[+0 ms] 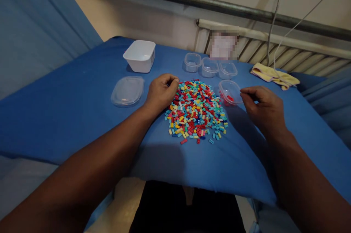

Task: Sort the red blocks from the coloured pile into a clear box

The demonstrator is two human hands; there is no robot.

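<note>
A heap of small toy building bricks (196,110) in red, yellow, light blue, green and other colours lies in the middle of the blue-covered table. My left hand (162,92) rests at the heap's upper left edge, thumb and forefinger pinched together; whatever they hold is hidden. To the right of the heap is a clear plastic tub (234,86) with a few red bricks (229,98) inside. My right hand (261,106) is closed, its thumb and forefinger at the right rim of this tub.
Behind the heap stand three clear tubs (192,61) in a row. On the left are a white container (140,57) and clear lids (127,92). A folded yellow cloth (274,75) lies at the back right by the radiator (263,44). Cables hang there.
</note>
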